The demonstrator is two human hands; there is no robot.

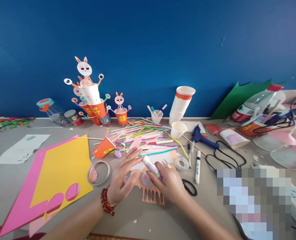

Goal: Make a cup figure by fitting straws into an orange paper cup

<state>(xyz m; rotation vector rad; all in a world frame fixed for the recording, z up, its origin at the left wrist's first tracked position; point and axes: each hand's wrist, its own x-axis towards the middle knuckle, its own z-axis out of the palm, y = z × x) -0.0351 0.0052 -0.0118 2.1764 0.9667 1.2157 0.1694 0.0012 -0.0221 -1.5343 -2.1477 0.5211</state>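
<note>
My right hand (pixel 169 185) is closed around a glue stick (pixel 150 165), whose tip points up and to the left. Its fingers rest over a small round pale paper piece (pixel 145 180) on an orange cut-out sheet (pixel 151 195). My left hand (pixel 124 178), with a red bead bracelet at the wrist, is open with fingers stretched out, touching the paper just left of the glue stick. A pink paper scrap (pixel 135 143) lies just beyond its fingertips.
Yellow sheet (pixel 63 166) on pink sheet (pixel 25 203) at left, tape roll (pixel 99 173) beside them. Several coloured straws (pixel 143 133), an orange cup (pixel 103 148), cup stack (pixel 181 103), blue glue gun (pixel 203 138), marker (pixel 197 166), scissors (pixel 189 186), bunny cup figures (pixel 93 96) by the blue wall.
</note>
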